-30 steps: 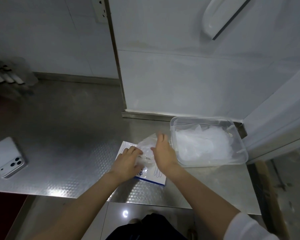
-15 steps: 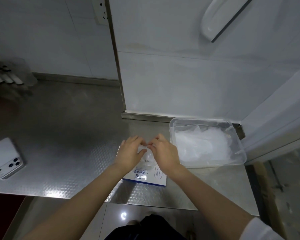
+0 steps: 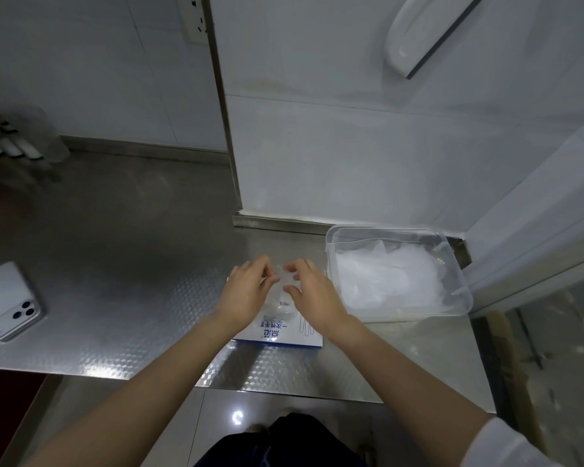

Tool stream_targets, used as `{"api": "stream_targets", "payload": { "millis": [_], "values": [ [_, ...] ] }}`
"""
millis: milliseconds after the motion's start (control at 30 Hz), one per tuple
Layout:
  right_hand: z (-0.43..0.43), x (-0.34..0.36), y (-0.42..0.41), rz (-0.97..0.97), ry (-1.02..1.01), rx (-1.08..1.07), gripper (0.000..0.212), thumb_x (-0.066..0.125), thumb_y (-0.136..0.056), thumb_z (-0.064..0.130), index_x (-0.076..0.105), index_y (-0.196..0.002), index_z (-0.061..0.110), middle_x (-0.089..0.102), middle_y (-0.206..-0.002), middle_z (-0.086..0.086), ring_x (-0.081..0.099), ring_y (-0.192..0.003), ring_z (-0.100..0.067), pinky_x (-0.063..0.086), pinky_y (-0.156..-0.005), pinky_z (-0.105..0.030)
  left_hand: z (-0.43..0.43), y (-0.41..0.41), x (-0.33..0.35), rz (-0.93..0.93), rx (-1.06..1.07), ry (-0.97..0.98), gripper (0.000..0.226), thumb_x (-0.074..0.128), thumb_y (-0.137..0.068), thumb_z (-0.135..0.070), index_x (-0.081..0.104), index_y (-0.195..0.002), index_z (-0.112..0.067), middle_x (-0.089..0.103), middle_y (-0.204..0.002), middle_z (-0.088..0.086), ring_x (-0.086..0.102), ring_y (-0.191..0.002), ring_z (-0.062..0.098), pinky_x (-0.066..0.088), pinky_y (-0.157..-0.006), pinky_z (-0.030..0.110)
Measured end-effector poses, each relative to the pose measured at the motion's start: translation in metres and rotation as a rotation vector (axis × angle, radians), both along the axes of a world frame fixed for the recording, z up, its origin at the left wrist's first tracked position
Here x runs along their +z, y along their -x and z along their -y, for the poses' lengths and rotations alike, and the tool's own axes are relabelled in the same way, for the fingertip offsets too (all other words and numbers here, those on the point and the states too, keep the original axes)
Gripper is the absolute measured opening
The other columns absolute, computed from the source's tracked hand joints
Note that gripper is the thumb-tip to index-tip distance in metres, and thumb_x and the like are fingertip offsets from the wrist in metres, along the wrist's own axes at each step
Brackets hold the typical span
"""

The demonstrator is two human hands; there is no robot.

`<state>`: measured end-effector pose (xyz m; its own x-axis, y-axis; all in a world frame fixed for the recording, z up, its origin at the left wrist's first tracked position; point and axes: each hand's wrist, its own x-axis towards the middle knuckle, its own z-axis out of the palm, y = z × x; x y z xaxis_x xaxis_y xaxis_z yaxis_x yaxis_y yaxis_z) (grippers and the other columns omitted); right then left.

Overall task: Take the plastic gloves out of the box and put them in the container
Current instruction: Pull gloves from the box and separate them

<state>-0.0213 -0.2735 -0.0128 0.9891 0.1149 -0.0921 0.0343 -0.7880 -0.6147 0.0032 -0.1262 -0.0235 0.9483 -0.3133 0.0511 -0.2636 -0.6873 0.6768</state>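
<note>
Head view: my left hand (image 3: 246,291) and right hand (image 3: 312,291) both pinch 1 crumpled clear glove (image 3: 280,299) above the box (image 3: 284,335), just beside the container (image 3: 331,264) that holds a heap of gloves (image 3: 385,278). My worry is that the film may cling and drag extras out, or slip onto the counter (image 3: 132,264).

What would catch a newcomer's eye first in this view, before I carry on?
The left hand and right hand meet at centre over the blue-and-white box, pinching a crumpled clear plastic glove between them. Just right of them, the clear container already holds a white heap of gloves. A white phone lies far left on the steel counter.
</note>
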Motion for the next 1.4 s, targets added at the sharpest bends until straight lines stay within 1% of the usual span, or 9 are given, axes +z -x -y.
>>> {"api": "stream_targets", "payload": {
  "millis": [167,300,633,733,833,967,1067,1200,1400],
  "values": [
    [0.001,-0.005,0.0,-0.09,-0.11,0.016,0.034,0.059,-0.09,0.008,0.053,-0.123,0.011,0.056,-0.123,-0.009,0.058,-0.107,-0.024,0.046,-0.093,-0.034,0.001,0.006,-0.004,-0.028,-0.041,0.017,0.014,0.051,-0.096,-0.013,0.041,-0.086,-0.016,0.056,-0.077,-0.002,0.056,-0.071,0.019,0.044,-0.064,0.034],
    [0.003,-0.004,0.004,0.007,-0.008,-0.041,0.054,0.06,-0.09,0.007,0.034,-0.138,0.012,0.039,-0.137,-0.008,0.061,-0.098,-0.027,0.049,-0.084,-0.036,0.001,0.01,-0.004,-0.085,-0.039,0.027,0.022,0.046,-0.099,-0.017,0.036,-0.082,-0.028,0.063,-0.089,-0.005,0.061,-0.091,0.019,0.048,-0.082,0.039],
    [-0.001,-0.007,0.004,-0.041,-0.099,0.004,0.023,0.058,-0.092,0.012,0.052,-0.114,0.012,0.065,-0.108,-0.006,0.064,-0.091,-0.019,0.052,-0.081,-0.034,0.006,0.012,-0.004,-0.106,-0.025,0.081,0.007,0.054,-0.095,-0.019,0.049,-0.091,-0.023,0.061,-0.092,-0.008,0.059,-0.094,0.016,0.049,-0.086,0.041],
    [0.003,-0.009,0.0,-0.057,-0.062,0.02,0.018,0.056,-0.092,0.008,0.059,-0.109,0.009,0.067,-0.104,-0.01,0.065,-0.092,-0.022,0.052,-0.08,-0.036,0.007,0.012,-0.006,-0.1,-0.077,0.013,0.018,0.06,-0.09,-0.015,0.047,-0.099,-0.023,0.059,-0.098,-0.012,0.055,-0.105,0.011,0.035,-0.094,0.029],
    [0.008,-0.013,0.001,-0.056,0.045,0.037,0.018,0.053,-0.094,0.008,0.064,-0.107,0.008,0.061,-0.111,-0.01,0.061,-0.096,-0.023,0.048,-0.082,-0.03,0.006,0.011,-0.012,-0.103,-0.043,-0.116,0.025,0.062,-0.089,-0.018,0.048,-0.11,-0.021,0.057,-0.114,-0.008,0.047,-0.116,0.011,0.018,-0.087,0.019],
    [0.01,-0.012,0.006,0.001,0.076,0.06,0.021,0.048,-0.097,0.015,0.06,-0.114,0.008,0.053,-0.117,-0.007,0.053,-0.105,-0.021,0.042,-0.085,-0.027,0.007,0.01,-0.016,-0.087,0.002,-0.223,0.028,0.059,-0.091,-0.024,0.05,-0.117,-0.019,0.056,-0.124,-0.005,0.043,-0.12,0.015,0.02,-0.095,0.026],
    [0.007,-0.011,0.006,0.012,0.121,0.126,0.026,0.053,-0.094,0.022,0.057,-0.117,0.01,0.053,-0.121,-0.005,0.047,-0.114,-0.019,0.041,-0.092,-0.03,0.009,0.012,-0.019,-0.101,-0.015,-0.249,0.028,0.059,-0.09,-0.027,0.052,-0.116,-0.02,0.057,-0.122,-0.007,0.043,-0.116,0.016,0.018,-0.086,0.025],
    [0.0,-0.003,0.005,-0.037,0.125,0.148,0.021,0.053,-0.094,0.024,0.063,-0.108,0.012,0.066,-0.109,-0.008,0.059,-0.1,-0.024,0.042,-0.074,-0.029,0.009,0.013,-0.023,-0.094,-0.005,-0.259,0.023,0.059,-0.09,-0.026,0.054,-0.112,-0.021,0.059,-0.115,-0.006,0.043,-0.111,0.018,0.017,-0.079,0.024],
    [0.005,0.009,0.001,0.01,0.04,0.055,0.015,0.05,-0.095,0.011,0.061,-0.087,0.005,0.064,-0.088,-0.012,0.057,-0.078,-0.027,0.036,-0.066,-0.03,0.01,0.011,-0.024,-0.188,0.088,-0.366,0.04,0.062,-0.086,-0.03,0.048,-0.123,-0.018,0.056,-0.12,-0.001,0.038,-0.121,0.02,0.022,-0.096,0.031]
  ]
}}
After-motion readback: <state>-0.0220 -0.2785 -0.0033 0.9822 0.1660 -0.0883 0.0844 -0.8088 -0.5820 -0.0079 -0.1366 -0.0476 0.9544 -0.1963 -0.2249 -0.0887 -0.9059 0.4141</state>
